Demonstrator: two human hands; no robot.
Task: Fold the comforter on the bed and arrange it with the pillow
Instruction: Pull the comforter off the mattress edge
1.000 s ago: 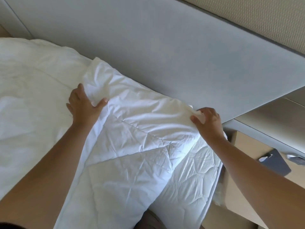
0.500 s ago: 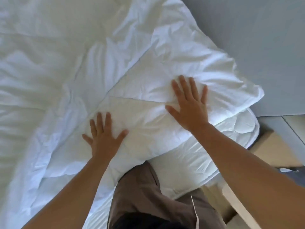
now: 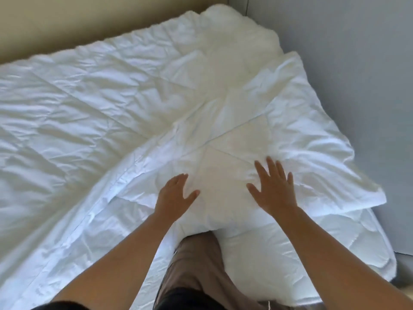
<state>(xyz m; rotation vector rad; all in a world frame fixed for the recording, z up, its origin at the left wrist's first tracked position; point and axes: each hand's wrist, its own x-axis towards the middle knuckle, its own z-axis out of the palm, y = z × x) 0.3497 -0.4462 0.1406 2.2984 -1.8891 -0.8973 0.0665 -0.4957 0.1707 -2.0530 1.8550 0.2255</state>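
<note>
A white quilted comforter (image 3: pixel 93 104) covers most of the bed, and one corner of it (image 3: pixel 301 121) is folded over toward the grey headboard. My left hand (image 3: pixel 176 198) lies flat on that folded part with fingers spread, holding nothing. My right hand (image 3: pixel 273 189) rests flat on it too, a little farther right, fingers apart. A bright, soft white mound (image 3: pixel 232 41) shows at the far corner by the headboard; I cannot tell whether it is the pillow. The quilted mattress cover (image 3: pixel 312 247) shows under the fold at the near right.
The grey padded headboard (image 3: pixel 357 74) runs along the right side. A beige wall (image 3: pixel 89 21) borders the far edge of the bed. My knee in brown trousers (image 3: pixel 196 265) presses on the bed's near edge between my arms.
Both hands let go of the comforter's edge and now lie flat on the fold. The view has swung left and back, showing more of the bed.
</note>
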